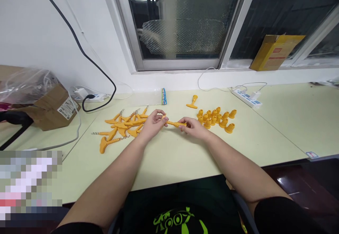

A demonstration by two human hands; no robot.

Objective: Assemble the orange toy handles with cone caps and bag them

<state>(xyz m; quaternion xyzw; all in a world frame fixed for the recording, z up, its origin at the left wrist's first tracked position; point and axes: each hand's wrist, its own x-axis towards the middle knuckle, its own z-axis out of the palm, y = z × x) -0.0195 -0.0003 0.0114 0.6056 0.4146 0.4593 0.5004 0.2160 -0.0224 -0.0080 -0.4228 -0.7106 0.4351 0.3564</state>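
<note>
In front of me, my left hand (155, 124) is closed on the handle end of a yellow corkscrew (173, 123), which points to the right. My right hand (194, 128) pinches a yellow cone-shaped cap (182, 124) at the corkscrew's other end. The cap lines up with the shaft; how far it covers the metal spiral is hidden by my fingers. A pile of yellow T-handled corkscrews (123, 124) with bare metal spirals lies to the left of my left hand. Several yellow caps (208, 123) stand in a group beyond my right hand. One capped corkscrew (193, 102) lies apart, behind the hands.
A clear plastic bag (148, 97) with a coloured header lies near the wall. Power strips (246, 98) and cables sit along the back edge of the table (169, 163). An open cardboard box (55, 108) is at the left, and a yellow carton (277, 53) leans at the window.
</note>
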